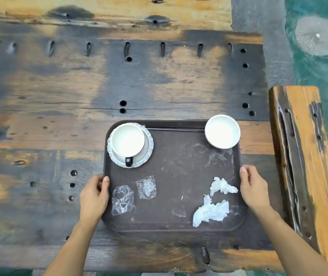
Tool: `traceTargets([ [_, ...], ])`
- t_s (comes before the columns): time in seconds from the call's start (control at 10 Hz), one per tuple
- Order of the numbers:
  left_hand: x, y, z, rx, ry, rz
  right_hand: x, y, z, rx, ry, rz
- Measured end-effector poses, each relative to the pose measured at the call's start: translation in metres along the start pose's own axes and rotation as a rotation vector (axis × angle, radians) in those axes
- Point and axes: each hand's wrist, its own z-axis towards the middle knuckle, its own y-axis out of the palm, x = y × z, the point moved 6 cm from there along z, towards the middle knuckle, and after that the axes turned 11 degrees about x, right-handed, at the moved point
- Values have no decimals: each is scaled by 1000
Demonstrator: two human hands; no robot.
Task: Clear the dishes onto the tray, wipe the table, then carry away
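A dark brown tray (179, 164) lies on the weathered wooden table (59, 86), near its front right. My left hand (94, 196) grips the tray's left rim and my right hand (253, 188) grips its right rim. On the tray's far left a white cup (128, 140) with a dark handle stands on a white saucer (149, 154). A white bowl (222, 131) sits at the far right corner. Two clear plastic wrappers (122, 200) (146, 187) lie front left. Crumpled white tissues (211, 211) (222, 186) lie front right. A dark stick-like thing (175, 128) rests along the far rim.
A wooden bench (306, 166) runs along the table's right side. Beyond it is green water with pale round shapes (317, 35). The tabletop has many drilled holes and slots. Its near edge lies just below the tray.
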Motion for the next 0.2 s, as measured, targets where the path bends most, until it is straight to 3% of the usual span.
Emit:
traceTargets([
  [0.2,-10,-29,-38,-91,-211,-22,11,-27,-51,-82,128,-38],
])
